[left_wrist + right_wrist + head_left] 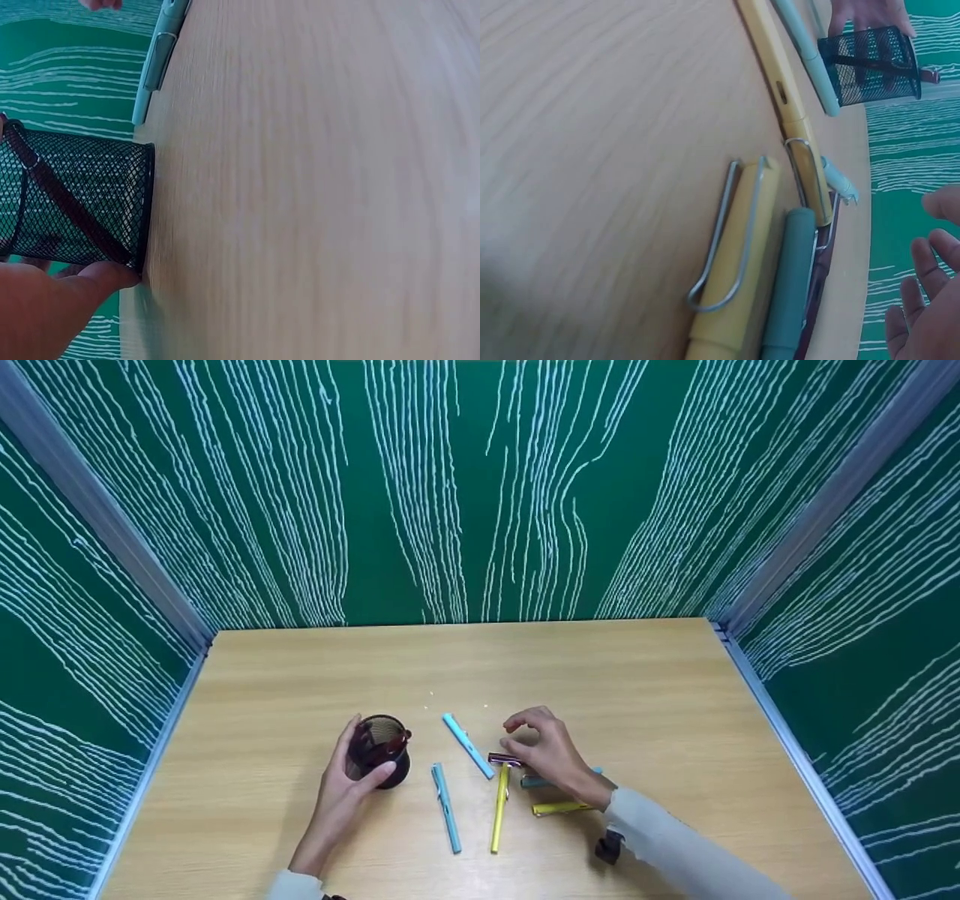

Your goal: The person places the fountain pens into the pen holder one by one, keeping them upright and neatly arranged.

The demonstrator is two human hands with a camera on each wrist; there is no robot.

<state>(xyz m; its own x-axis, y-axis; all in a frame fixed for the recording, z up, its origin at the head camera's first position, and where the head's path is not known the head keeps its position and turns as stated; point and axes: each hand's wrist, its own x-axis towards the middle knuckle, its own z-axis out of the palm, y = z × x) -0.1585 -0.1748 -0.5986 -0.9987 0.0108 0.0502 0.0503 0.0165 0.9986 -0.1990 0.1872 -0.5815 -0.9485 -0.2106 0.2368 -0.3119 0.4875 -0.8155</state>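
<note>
My left hand [341,793] holds a black mesh pen cup [400,772] upright on the table, thumb on the near side and fingers round the far left. Inside the cup leans a dark red pen [71,202], its end poking past the rim. My right hand [556,748] hovers with bent, parted fingers and nothing between them. Just under its fingertips lies a dark purple pen [501,758]. A yellow pen [499,810] points toward that pen. Partly hidden beneath the right hand and wrist are a teal pen [791,277] and a second yellow pen [731,277].
Between the hands lie a light blue pen [468,745] and a blue-teal pen [446,810]. Small white specks dot the wooden table [600,675] farther back. Green panels with white wavy lines [480,510] wall the table's back and sides.
</note>
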